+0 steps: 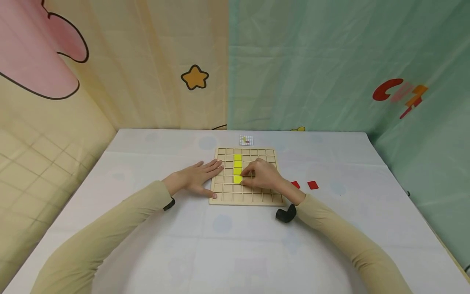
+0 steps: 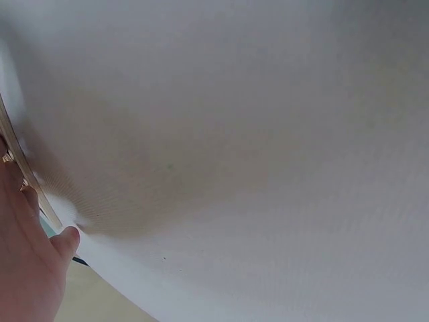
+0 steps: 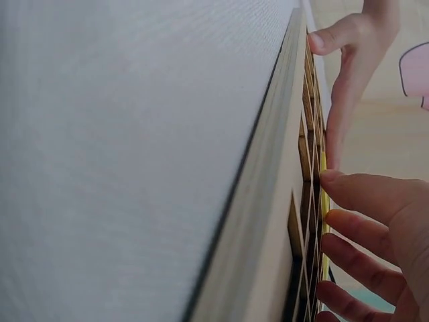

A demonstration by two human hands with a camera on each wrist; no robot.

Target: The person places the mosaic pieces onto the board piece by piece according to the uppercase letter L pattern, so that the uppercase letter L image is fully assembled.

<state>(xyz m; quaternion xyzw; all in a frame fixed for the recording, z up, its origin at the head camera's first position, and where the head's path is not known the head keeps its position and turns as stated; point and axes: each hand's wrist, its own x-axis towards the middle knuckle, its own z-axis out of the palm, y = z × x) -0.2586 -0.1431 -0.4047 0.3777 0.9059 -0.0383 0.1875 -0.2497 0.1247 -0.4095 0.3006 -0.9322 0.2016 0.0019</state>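
A wooden grid board (image 1: 224, 200) lies on the table, with several yellow tiles (image 1: 238, 164) in one column of its cells. My left hand (image 1: 196, 176) lies flat with spread fingers over the board's left edge, the thumb near the lower left corner. My right hand (image 1: 262, 175) is over the board's middle, its thumb and forefinger pinching at the right side of the lowest yellow tile (image 1: 236, 179). In the right wrist view, a thin yellow edge (image 3: 324, 198) shows between the thumb and forefinger, close over the cells.
Two red tiles, one partly behind the right wrist (image 1: 295, 184) and one farther right (image 1: 313, 185), lie beside the board. A small card (image 1: 246, 140) with a coloured grid pattern is behind it. Printed curtains (image 1: 293, 61) hang at the table's back and sides.
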